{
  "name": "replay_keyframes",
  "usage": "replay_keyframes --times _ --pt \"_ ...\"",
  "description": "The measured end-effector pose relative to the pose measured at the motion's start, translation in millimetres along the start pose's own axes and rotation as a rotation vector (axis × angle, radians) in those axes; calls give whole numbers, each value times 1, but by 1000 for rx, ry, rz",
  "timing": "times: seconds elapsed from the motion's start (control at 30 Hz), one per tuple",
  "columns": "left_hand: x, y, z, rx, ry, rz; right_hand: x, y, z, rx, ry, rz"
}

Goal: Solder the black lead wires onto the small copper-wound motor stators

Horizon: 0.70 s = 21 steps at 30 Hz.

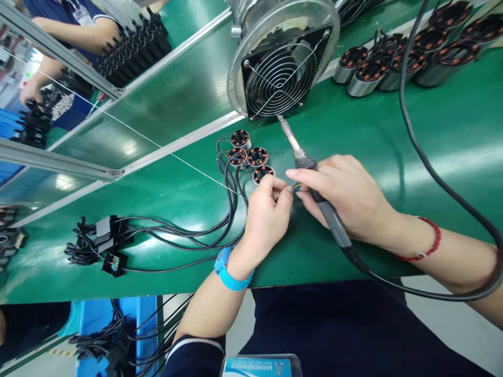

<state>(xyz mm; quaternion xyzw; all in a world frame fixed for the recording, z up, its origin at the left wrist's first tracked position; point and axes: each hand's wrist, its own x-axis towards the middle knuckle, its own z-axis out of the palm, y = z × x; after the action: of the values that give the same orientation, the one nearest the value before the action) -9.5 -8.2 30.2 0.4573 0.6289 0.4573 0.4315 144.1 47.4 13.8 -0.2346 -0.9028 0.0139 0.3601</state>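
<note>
My right hand (349,196) is closed around a soldering iron (334,220), whose metal tip points up toward the fan grille. Between the fingertips of both hands run thin coloured wires (297,186). My left hand (271,209) pinches these wires; its fingertips hide where they lead. Just beyond it stand several small motor stators (257,156) with copper windings. Black cables (226,225) run from them, past my left wrist, to black housings (112,233) on the left. A thin white solder wire (188,164) stretches across from the upper left toward my left hand.
A round metal duct with a fan grille (279,78) stands ahead. Larger stators (369,73) line the back right. The iron's black cord (416,141) loops around the right side. A blue bin (145,314) with cables is below left. Across the bench, a co-worker's arm (74,34) shows.
</note>
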Motion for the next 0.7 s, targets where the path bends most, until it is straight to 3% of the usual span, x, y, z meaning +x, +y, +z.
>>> replay_keyframes --times 0.13,0.23,0.3,0.6,0.7 --pt "4 3 -1 -174 -55 -185 -1 -2 -4 167 24 77" --pt "5 6 -1 -204 -47 -235 -5 2 -7 255 86 251" --pt "5 7 -1 -205 -57 -228 -9 5 -6 334 72 341" --pt "4 -1 -9 -85 -153 -28 -12 7 -1 565 -14 478" --pt "6 -1 -9 -69 -167 -35 -11 5 -1 598 -13 492"
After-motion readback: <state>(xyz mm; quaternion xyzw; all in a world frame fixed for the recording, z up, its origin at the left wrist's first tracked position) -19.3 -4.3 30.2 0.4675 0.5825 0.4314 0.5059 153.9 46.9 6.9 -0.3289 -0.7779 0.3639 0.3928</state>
